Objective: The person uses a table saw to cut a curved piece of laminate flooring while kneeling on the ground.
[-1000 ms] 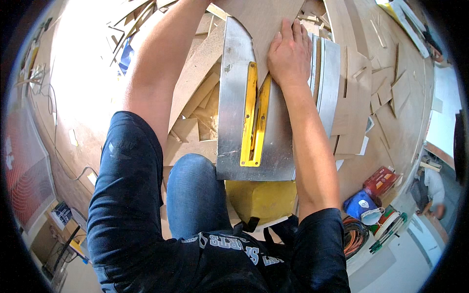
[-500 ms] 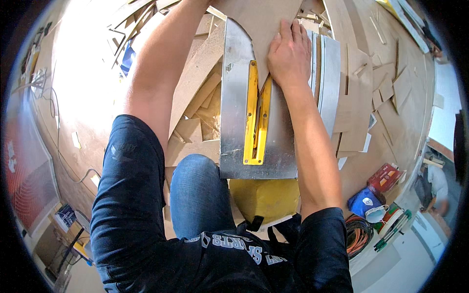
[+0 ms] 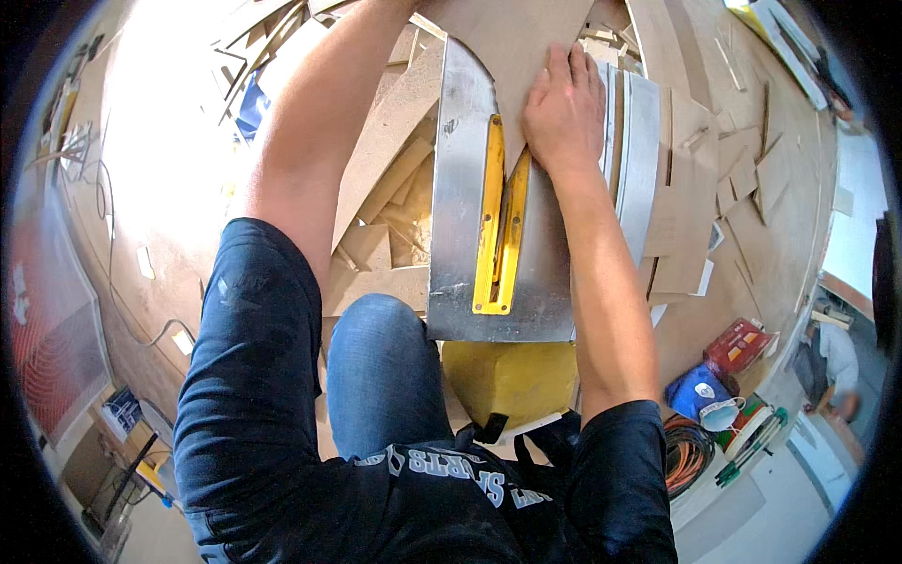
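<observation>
My right hand [image 3: 567, 117] lies with its fingers stretched forward on a thin brown board [image 3: 517, 47], next to a silver metal rail [image 3: 639, 150]. The board rests on the grey metal top [image 3: 462, 188] of what looks like a table saw and runs beyond the upper edge of the view. A yellow slotted plate [image 3: 500, 226] is set into the metal top, just nearer to me than the board. No blade can be made out. My left forearm [image 3: 324, 94] reaches up and out of view at the top, so the left hand is hidden.
Wooden offcuts [image 3: 390, 254] lie heaped left of the metal top, with more board pieces [image 3: 691, 188] at right. A yellow panel [image 3: 512, 376] sits below the top, beside my knee. A blue bag [image 3: 700, 387], a red box [image 3: 739, 346] and coiled cable [image 3: 689, 451] stand lower right. Another person [image 3: 832, 362] is far right.
The metal top and my right hand appear slightly further right in the view. My right hand stays stretched out on the board.
</observation>
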The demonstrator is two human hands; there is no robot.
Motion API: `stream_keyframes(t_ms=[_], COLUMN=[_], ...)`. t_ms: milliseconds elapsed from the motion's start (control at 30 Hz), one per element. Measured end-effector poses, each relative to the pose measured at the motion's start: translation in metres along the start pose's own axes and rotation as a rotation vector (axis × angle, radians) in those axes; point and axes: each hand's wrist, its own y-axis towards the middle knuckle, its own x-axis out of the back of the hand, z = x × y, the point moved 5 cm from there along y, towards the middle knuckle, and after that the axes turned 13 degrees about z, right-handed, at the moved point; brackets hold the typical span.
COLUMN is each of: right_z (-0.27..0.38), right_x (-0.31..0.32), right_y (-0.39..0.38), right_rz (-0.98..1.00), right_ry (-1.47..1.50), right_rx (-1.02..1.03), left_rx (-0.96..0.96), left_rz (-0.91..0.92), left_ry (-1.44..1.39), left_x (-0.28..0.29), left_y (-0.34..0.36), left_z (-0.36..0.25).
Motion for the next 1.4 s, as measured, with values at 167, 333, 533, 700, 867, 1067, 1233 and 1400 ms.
stream_keyframes(t_ms=[167,333,533,700,867,1067,1233,1400], right_z=[0.015,0.010,0.011,0.004,0.010,0.005,0.015,0.007], right_x=[-0.002,-0.002,0.000,-0.002,-0.002,0.000,-0.005,0.002], right_y=[0.005,0.000,-0.001,-0.005,-0.005,-0.010,-0.009,-0.016], right_rz=[0.039,0.015,0.002,-0.022,-0.008,0.012,0.018,0.007], right_ry=[0.051,0.036,0.051,0.016,0.047,0.016,0.015,0.010], right_rx=[0.004,0.016,0.025,0.018,0.023,0.009,0.020,0.006], left_rx=[-0.297,-0.394,-0.279,-0.077,0.019,-0.081,-0.181,-0.008], left_rz=[0.007,-0.053,0.031,-0.009,-0.032,0.026,-0.012,-0.069], left_ry=[0.535,0.475,0.579,0.192,0.075,0.207,0.383,-0.003], left_x=[0.007,-0.003,-0.004,-0.003,0.011,0.003,0.000,0.004], left_y=[0.020,0.018,0.024,0.003,-0.015,-0.011,0.006,-0.026], left_z=[0.027,0.018,0.022,0.010,0.009,-0.002,0.023,-0.007])
